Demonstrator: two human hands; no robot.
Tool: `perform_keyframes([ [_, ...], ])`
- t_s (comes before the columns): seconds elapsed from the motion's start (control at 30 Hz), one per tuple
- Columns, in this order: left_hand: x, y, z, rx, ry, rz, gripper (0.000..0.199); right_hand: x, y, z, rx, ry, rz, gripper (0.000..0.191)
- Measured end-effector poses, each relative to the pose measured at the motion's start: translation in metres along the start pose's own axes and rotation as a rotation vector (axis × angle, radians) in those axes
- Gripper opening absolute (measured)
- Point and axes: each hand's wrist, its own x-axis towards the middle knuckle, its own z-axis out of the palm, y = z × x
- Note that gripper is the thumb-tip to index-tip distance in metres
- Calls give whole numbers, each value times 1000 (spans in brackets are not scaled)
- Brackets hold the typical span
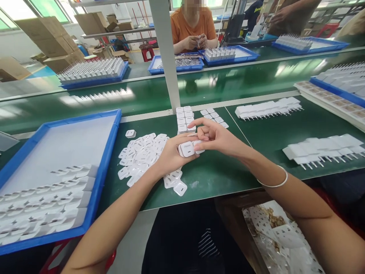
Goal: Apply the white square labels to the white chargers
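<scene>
My left hand [171, 153] is wrapped round a white charger block [187, 149], whose front face has a small slot. Beside that face, a second white charger piece [199, 147] sits under the thumb of my right hand [218, 137], whose fingers are bent in a pinch. Whether this second piece is a whole block or only a cover, I cannot tell. Left of my hands lies a loose pile of white slotted face plates [144, 154]. Just beyond them, white charger blocks [185, 116] stand in two rows, with several flat plates [212, 115] to their right.
On the left is a blue-rimmed tray [107, 152] holding rows of white housings. Rows of pronged white housings [269, 108] lie at right. Behind a post [165, 57] runs a green conveyor [228, 78]; a person in an orange top [194, 26] works beyond it.
</scene>
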Motion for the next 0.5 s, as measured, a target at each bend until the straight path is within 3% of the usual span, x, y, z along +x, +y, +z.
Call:
perform_keyframes([
  [0.07, 0, 1, 0, -13, 4, -11, 39, -1, -3, 0, -33, -29, -26, 49],
  [0.27, -1, 3, -3, -12, 33, -14, 34, -3, 1, 9, -165, 68, -133, 43],
  [0.5, 0, 0, -7, 48, 15, -107, 37, 7, 7, 2, 9, -23, -17, 53],
])
